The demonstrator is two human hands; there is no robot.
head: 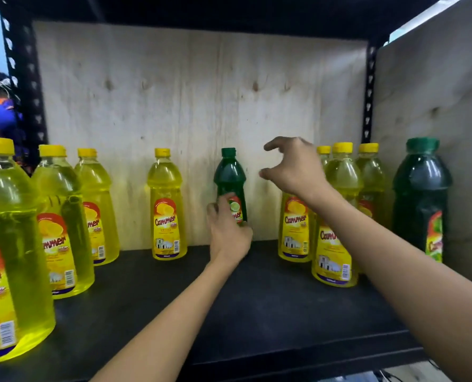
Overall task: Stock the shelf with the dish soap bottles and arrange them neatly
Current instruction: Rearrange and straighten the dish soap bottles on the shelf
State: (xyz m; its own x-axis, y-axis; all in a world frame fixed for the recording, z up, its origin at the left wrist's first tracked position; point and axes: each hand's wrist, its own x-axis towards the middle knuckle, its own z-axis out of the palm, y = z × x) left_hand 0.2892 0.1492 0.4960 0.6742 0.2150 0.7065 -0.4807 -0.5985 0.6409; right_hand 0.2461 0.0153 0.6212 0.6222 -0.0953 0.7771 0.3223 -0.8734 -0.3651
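A small green dish soap bottle (230,176) stands upright at the back middle of the black shelf (257,312). My left hand (227,230) grips its lower body around the label. To its right my right hand (292,166) hovers at neck height, fingers curled apart, holding nothing. A lone yellow bottle (167,205) stands left of the green one. Three yellow bottles (61,216) line the left side. Several more yellow bottles (339,205) cluster at the right, partly hidden behind my right arm. A large green bottle (420,197) stands at the far right.
Plywood panels (196,111) close the back and right side of the shelf. Black perforated uprights (22,86) frame both back corners. The shelf's front edge (298,357) runs below my arms. Bare black shelf surface lies between the left and right bottle groups.
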